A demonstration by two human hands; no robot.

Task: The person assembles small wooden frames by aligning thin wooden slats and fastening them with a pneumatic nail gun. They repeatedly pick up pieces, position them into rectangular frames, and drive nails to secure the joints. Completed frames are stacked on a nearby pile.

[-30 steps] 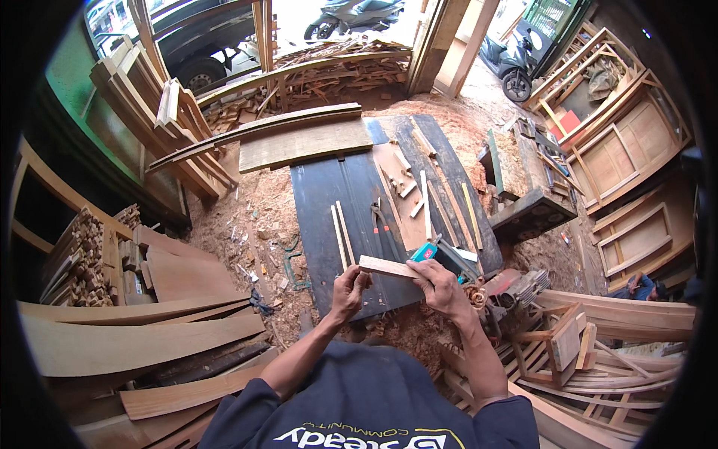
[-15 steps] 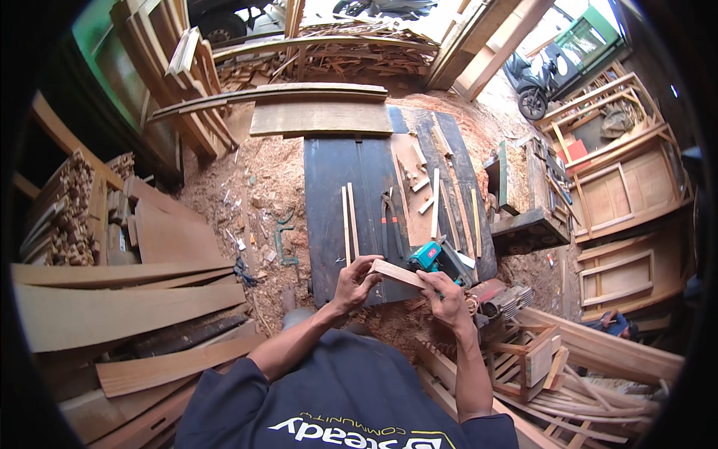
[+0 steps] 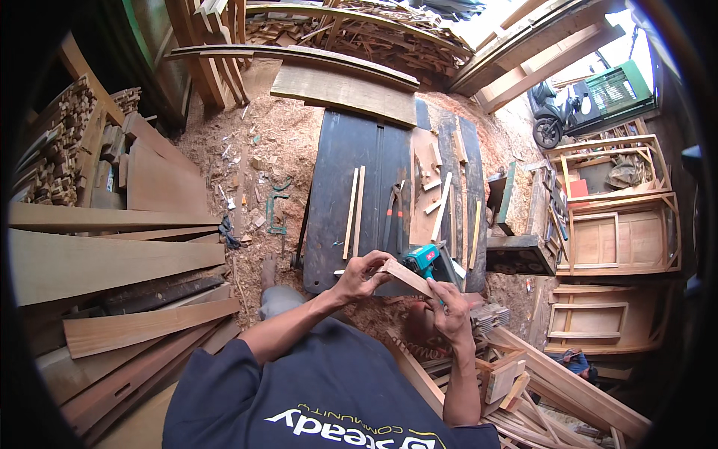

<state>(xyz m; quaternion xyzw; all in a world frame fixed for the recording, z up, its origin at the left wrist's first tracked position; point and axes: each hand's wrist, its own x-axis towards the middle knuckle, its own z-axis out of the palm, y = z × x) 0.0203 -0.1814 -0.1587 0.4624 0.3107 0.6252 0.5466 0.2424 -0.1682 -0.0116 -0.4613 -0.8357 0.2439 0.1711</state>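
A short wooden block [image 3: 410, 280] is held up between my two hands, above the near edge of the dark work table [image 3: 329, 224]. My left hand [image 3: 363, 277] is closed on its left end, thumb and fingers pinching it. My right hand [image 3: 449, 305] grips the other end. Just beyond the block lies a teal power tool [image 3: 423, 258], partly hidden by it. Pincers with red-marked handles [image 3: 393, 213] rest farther up the table. Two thin wooden strips [image 3: 354, 213] lie to their left, and small offcuts [image 3: 431, 183] are scattered to their right.
A wide plank [image 3: 344, 91] lies across the table's far end. Boards [image 3: 112, 266] are stacked at my left. Wooden frames [image 3: 609, 239] stand at the right, near a dark wooden stand [image 3: 520, 254]. A green clamp [image 3: 277, 209] lies on the shaving-covered floor.
The view has shifted and turned slightly. Both hands still hold the wooden block, which is tilted a little more steeply down to the right.
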